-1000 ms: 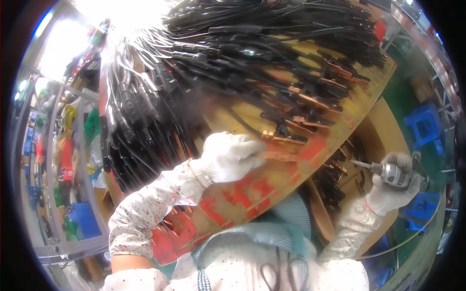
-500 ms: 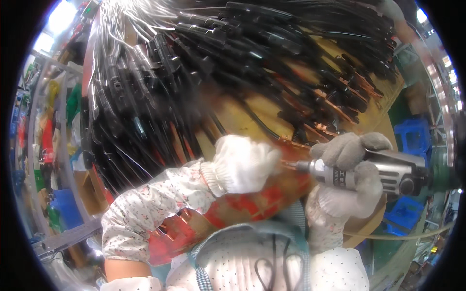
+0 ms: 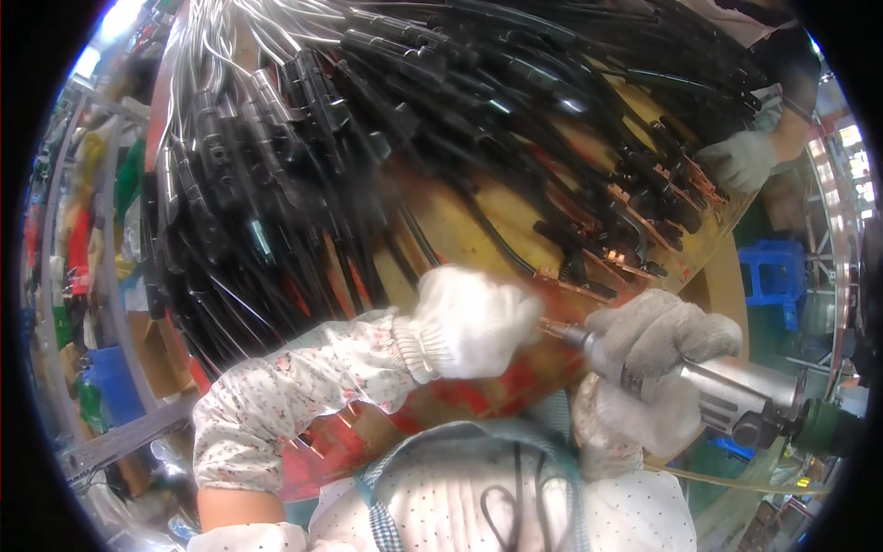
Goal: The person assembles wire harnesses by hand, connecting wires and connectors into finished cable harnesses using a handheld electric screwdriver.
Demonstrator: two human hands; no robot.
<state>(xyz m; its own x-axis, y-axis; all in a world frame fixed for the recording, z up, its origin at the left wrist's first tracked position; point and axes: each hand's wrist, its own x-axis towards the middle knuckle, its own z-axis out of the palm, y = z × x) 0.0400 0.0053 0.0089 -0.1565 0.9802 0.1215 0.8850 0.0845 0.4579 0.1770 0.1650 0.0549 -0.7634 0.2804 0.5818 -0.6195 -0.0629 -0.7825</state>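
Observation:
My right hand [image 3: 658, 354], in a grey-white knit glove, is wrapped round a silver power screwdriver [image 3: 745, 391] with a dark green rear end. The tool points left, its rear tilted down to the right. My left hand [image 3: 474, 322], in a white glove, is closed in front of the tool's tip. A small copper-coloured piece [image 3: 554, 327] shows between tip and glove; whatever the left fingers hold is hidden. Beyond both hands lie many black cables [image 3: 340, 221], several ending in copper-coloured clamp parts [image 3: 621, 262].
The cables lie on a yellow and red worn tabletop [image 3: 451, 225]. Thin silvery wires [image 3: 244, 28] bunch at the far left. Another person's gloved hand [image 3: 740, 161] reaches to the clamps at the far right. A blue stool [image 3: 773, 281] stands right, a shelf rack [image 3: 129, 446] left.
The screwdriver's rear has swung down and my right hand has lowered slightly. My left hand has shifted a little right. Another person's gloved hand has come in at the far right.

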